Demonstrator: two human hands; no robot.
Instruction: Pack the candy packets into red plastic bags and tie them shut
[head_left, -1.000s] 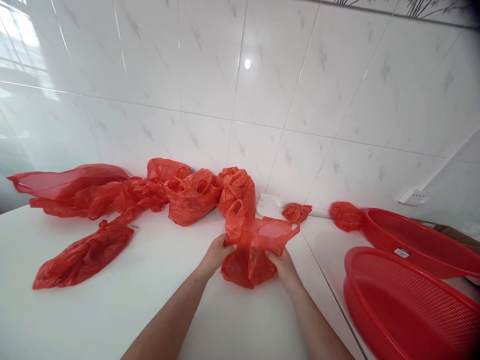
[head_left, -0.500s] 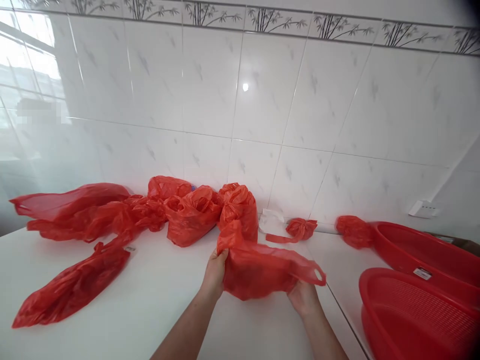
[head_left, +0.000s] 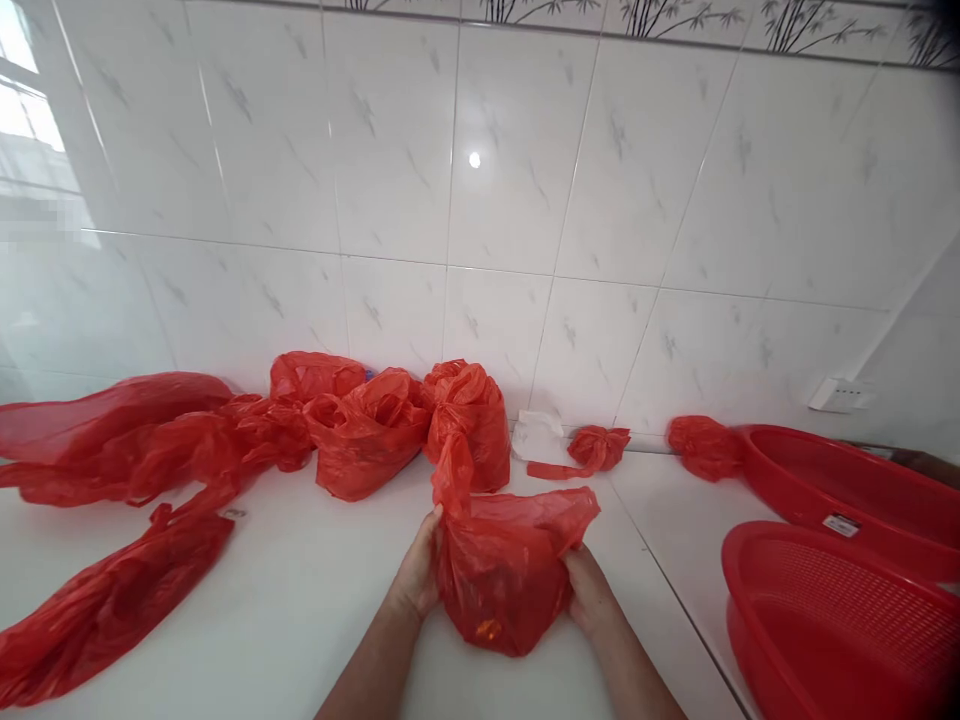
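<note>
Between my two hands is a red plastic bag (head_left: 510, 575) with something inside; a small orange patch shows through near its bottom. My left hand (head_left: 420, 565) grips the bag's left side, just below its bunched upper corner. On the right side, my right hand (head_left: 589, 590) holds the bag's edge, its fingertips partly hidden behind the plastic. Right behind it stands a knotted, filled red bag (head_left: 480, 430), which the bunched corner overlaps in view. To the left of that sits another filled red bag (head_left: 367, 450) with a crumpled top.
More red bags (head_left: 127, 430) lie spread at the left, with a long red bag (head_left: 112, 610) in front. By the wall are a white piece (head_left: 537, 437) and a small red bundle (head_left: 600, 447). Red plastic baskets (head_left: 840, 610) occupy the right, near a wall socket (head_left: 838, 395).
The held bag has come lower and nearer, its filled bottom now hanging down and the handle loop at right no longer stretched out. Both hands moved slightly left; the view has shifted.
</note>
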